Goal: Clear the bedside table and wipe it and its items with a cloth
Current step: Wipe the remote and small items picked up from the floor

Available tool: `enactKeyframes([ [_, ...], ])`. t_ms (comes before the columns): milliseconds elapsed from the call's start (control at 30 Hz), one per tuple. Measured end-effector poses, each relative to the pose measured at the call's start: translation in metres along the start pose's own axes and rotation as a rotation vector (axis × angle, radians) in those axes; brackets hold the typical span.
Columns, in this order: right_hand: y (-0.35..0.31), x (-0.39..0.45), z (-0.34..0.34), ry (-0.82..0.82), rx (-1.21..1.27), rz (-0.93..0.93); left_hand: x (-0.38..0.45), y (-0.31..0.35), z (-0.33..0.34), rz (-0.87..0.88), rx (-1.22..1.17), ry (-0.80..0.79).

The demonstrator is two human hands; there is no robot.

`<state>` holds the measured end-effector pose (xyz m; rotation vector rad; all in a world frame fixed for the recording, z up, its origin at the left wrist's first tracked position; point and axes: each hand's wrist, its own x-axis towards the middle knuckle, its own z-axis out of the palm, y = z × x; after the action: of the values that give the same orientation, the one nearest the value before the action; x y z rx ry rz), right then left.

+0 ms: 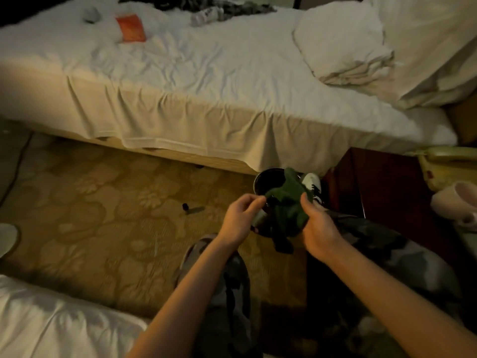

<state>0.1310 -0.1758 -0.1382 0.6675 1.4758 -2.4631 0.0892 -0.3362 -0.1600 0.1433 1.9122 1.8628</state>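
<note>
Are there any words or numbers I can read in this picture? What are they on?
No text here can be read.
Orange rectangular card on the white bed: any print is too blurred to read.
Grey patterned fabric at the far edge of the bed: pale marks, too blurred to tell.
Dark green cloth, held by the left hand and the right hand: no writing visible.

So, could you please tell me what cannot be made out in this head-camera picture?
- Small object under the dark green cloth, between left hand and right hand: wrapped, unidentifiable.
- Dark wooden bedside table: top mostly cut off by the right edge.
- Small dark object on the carpet: too small and dim.
</note>
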Motion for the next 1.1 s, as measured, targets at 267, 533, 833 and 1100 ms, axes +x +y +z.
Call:
enactKeyframes([
  [267,0.032,0.009,0.003,0.02,-0.928,-0.354,0.011,-0.005,0.027,-0.269,0.325,0.185],
  [533,0.022,0.018,0.001,0.045,-1.007,-0.2,0.022,-0.011,0.027,-0.269,0.382,0.219],
  [833,0.026,0.005,0.0,0.101,-0.85,-0.164,0.02,-0.015,0.031,-0.124,0.374,0.269],
  [1100,0.027,0.01,-0.011,-0.135,-1.413,-0.852,0.025,-0.014,0.015,-0.386,0.007,0.04],
])
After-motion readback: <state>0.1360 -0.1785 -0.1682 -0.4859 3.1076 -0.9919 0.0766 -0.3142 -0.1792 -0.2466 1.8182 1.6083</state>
